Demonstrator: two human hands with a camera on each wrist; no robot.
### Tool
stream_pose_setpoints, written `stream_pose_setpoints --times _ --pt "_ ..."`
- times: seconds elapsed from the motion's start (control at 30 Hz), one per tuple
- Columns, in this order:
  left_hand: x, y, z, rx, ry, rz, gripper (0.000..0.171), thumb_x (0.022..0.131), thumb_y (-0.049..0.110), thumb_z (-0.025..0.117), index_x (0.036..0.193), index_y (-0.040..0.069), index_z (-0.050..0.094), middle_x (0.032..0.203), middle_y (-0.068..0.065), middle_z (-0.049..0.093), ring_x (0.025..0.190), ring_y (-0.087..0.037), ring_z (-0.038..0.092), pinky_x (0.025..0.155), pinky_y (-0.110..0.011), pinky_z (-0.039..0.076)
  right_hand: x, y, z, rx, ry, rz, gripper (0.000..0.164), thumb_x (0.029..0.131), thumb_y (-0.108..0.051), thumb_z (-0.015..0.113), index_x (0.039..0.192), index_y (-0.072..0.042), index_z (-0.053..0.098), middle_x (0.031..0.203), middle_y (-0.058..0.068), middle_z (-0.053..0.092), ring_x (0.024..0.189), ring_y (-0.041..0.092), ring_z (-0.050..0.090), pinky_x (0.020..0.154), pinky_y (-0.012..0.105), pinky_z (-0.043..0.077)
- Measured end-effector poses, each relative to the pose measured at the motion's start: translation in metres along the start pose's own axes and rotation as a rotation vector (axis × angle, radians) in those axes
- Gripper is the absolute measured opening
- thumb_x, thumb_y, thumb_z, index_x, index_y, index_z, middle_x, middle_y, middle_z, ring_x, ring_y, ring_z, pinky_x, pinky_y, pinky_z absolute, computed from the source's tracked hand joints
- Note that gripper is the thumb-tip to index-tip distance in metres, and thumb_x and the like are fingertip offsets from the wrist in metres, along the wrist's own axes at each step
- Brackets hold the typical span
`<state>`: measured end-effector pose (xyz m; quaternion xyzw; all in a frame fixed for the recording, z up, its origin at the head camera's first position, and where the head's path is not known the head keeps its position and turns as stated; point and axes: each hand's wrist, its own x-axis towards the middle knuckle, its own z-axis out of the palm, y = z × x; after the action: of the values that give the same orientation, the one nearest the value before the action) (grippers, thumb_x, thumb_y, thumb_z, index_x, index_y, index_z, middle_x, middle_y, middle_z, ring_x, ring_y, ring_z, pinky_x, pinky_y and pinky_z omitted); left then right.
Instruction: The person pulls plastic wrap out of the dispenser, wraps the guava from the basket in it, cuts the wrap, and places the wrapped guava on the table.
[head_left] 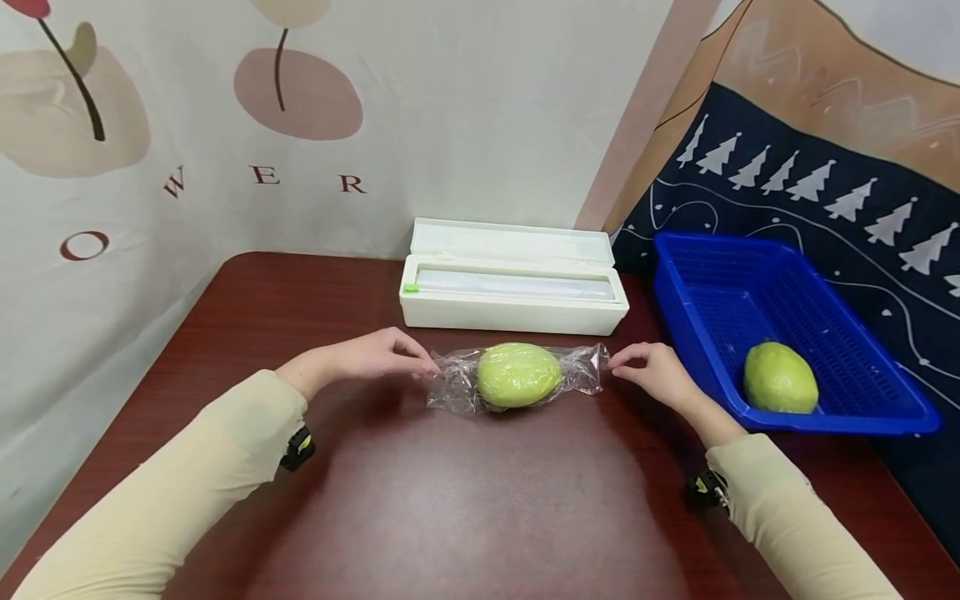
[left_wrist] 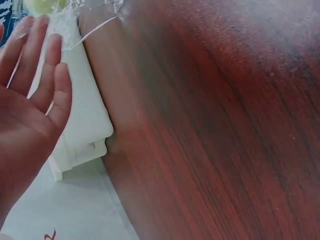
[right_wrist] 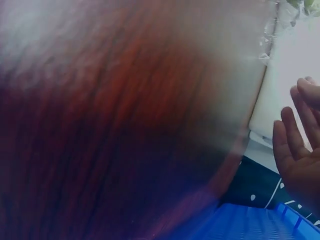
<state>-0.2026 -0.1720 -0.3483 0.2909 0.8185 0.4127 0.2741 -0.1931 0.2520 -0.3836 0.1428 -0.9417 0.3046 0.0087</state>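
A yellow-green oval fruit (head_left: pixel 519 375) lies on the table, wrapped in clear plastic wrap (head_left: pixel 454 383) whose loose ends stick out left and right. At the left end, my left hand (head_left: pixel 375 358) pinches the wrap between its fingertips; the left wrist view shows its other fingers extended, with film at the tips. Just beyond the right end is my right hand (head_left: pixel 660 375), thumb and forefinger slightly parted in the head view. In the right wrist view, the right hand's fingers (right_wrist: pixel 287 137) are loosely bent, a little apart from the film.
Behind the fruit stands a white plastic-wrap box (head_left: pixel 513 312) with its lid raised and a green slider at the left. A blue basket (head_left: pixel 693 333) at the right holds another green fruit (head_left: pixel 780 377). Printed cloth (head_left: pixel 480 108) hangs behind the dark red table (head_left: pixel 480 517).
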Motion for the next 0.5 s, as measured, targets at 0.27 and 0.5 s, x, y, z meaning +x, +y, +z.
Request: stream_pose_setpoints --times 0.27,0.5 --pt "0.002 -0.005 0.009 0.089 -0.115 -0.138 0.034 0.093 0.029 0.054 0.114 0.005 0.067 0.102 -0.007 0.069 0.092 -0.013 0.061 0.08 -0.027 0.048 -0.002 -0.003 0.007 -0.032 -0.112 -0.022 0.019 0.084 -0.009 0.064 0.1 -0.002 0.072 0.098 0.013 0.072 0.098 0.028 0.064 0.083 0.042 0.051" --pt "-0.003 -0.008 0.014 0.06 -0.15 -0.193 0.033 0.092 0.029 0.053 0.111 0.005 0.068 0.099 -0.003 0.065 0.088 -0.011 0.054 0.078 -0.027 0.047 0.001 -0.016 0.004 -0.139 0.039 0.051 0.03 0.09 -0.033 0.061 0.093 -0.006 0.072 0.09 0.012 0.072 0.085 0.027 0.065 0.075 0.044 0.05"
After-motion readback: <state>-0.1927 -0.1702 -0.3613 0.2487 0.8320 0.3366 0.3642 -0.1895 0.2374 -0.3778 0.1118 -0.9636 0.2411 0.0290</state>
